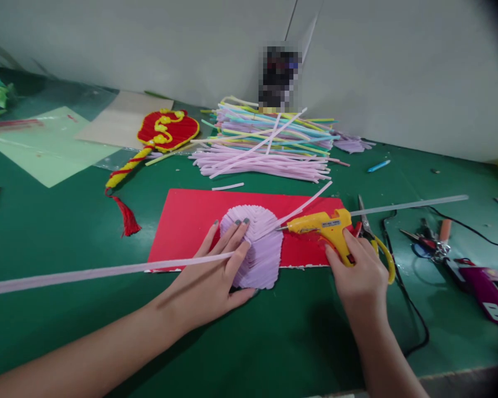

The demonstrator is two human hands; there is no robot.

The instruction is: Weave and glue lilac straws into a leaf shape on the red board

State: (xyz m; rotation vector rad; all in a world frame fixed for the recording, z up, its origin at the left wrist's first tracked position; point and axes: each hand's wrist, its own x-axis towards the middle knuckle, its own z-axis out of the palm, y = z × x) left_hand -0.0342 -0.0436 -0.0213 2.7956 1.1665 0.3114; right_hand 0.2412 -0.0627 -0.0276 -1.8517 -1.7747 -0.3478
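A rounded lilac panel [259,249] of close-laid pipe cleaners lies over the front edge of a red board [186,221]. Across it rests my left hand [222,265], pressing it, with the thumb along its lower edge. A long lilac pipe cleaner [108,271] passes between this hand's fingers and stretches off to the left; its inner end is hidden. My right hand [363,271] grips a yellow hot glue gun [315,223], whose nozzle meets the panel's right side beside a loose-ended pipe cleaner [305,204]. A clear glue stick [415,204] sticks out of the gun's back.
Bundled pipe cleaners [269,149] lie at the back. Left of them is a red and yellow fan [168,130] with a tassel. Yellow-handled scissors [385,257], a black cord [415,315], keys [437,246] and a purple object [487,296] lie to the right.
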